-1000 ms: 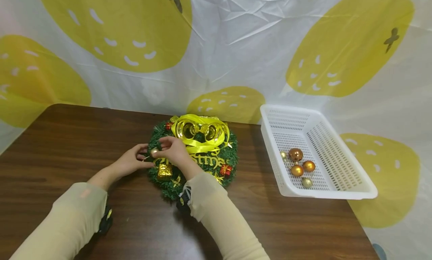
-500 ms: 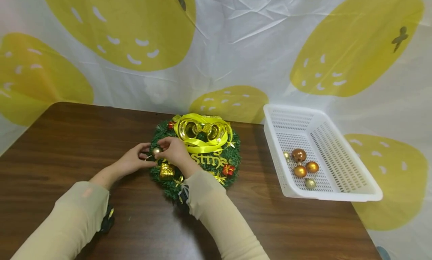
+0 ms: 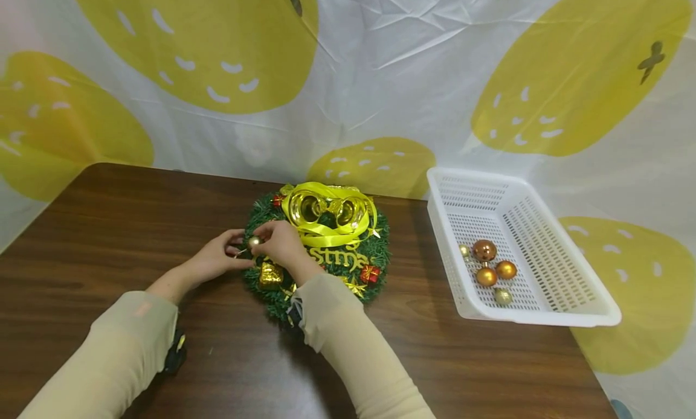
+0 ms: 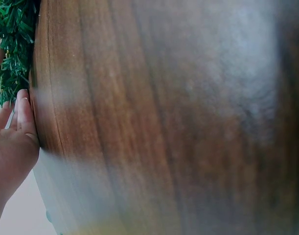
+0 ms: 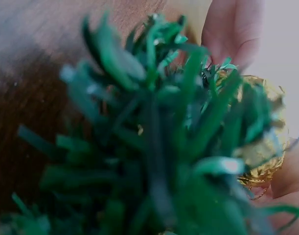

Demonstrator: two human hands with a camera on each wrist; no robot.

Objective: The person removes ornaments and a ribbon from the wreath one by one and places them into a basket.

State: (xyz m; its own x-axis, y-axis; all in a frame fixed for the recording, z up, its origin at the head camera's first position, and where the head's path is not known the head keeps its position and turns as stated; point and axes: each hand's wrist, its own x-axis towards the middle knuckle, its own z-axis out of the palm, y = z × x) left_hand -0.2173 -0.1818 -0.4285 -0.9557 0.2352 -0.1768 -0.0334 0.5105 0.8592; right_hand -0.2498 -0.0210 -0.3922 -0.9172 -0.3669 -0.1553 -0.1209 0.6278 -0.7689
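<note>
In the head view my right hand (image 3: 283, 244) pinches a small gold bauble (image 3: 254, 242) over the left side of a green tinsel Christmas wreath (image 3: 375, 247). My left hand (image 3: 213, 260) is at the wreath's left edge, thumb and fingers spread apart, with a thin pale thread showing among the fingers. In the left wrist view, the left fingertips (image 4: 25, 110) reach the tinsel (image 4: 14, 49). Yellow ribbon (image 3: 326, 234), gold bells (image 3: 310, 209), gold lettering and red gift ornaments decorate the wreath. A gold foil-wrapped ornament (image 5: 261, 156) shows behind tinsel in the right wrist view.
A white perforated basket (image 3: 544, 316) stands at the right of the brown wooden table (image 3: 234, 358). Several copper, orange and gold baubles (image 3: 486, 277) lie in it. Behind the table hangs a white cloth (image 3: 375, 63) with large yellow fruit prints.
The head view has shifted slightly, so the scene sits a little further right. Both hands keep nearly the same place at the wreath, the bauble still in the right fingers.
</note>
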